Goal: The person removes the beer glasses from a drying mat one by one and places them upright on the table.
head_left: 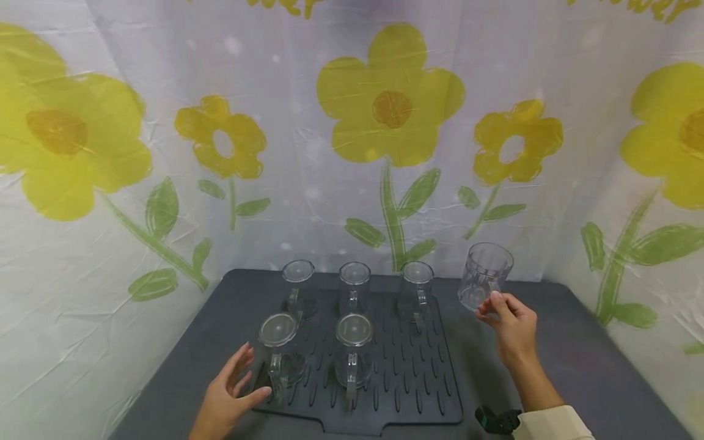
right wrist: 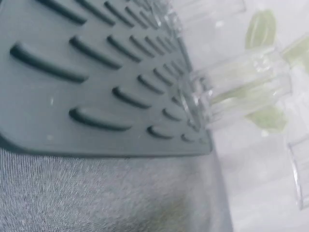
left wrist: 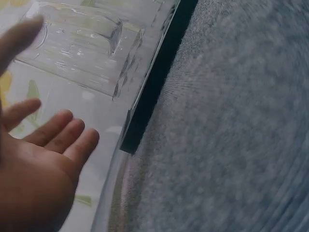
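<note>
My right hand [head_left: 514, 330] pinches the handle of a clear glass mug [head_left: 484, 275], holding it in the air right of the dark drying mat [head_left: 407, 403]. This mug leans slightly, open rim up. In the right wrist view only an edge of a clear mug [right wrist: 301, 174] shows at the far right; the hand is out of that view. My left hand [head_left: 225, 391], fingers apart, is beside the front-left mug [head_left: 286, 360] and holds nothing. In the left wrist view, the left hand [left wrist: 43, 169] is spread near a clear mug [left wrist: 82, 48].
Several clear mugs stand upside down on the ridged mat, including a front-middle mug [head_left: 354, 354] and a back-right mug [head_left: 416, 293]. A black wristband [head_left: 497, 420] is near the right sleeve [head_left: 555, 423]. A flowered curtain [head_left: 297, 183] hangs behind the grey table [head_left: 192, 354].
</note>
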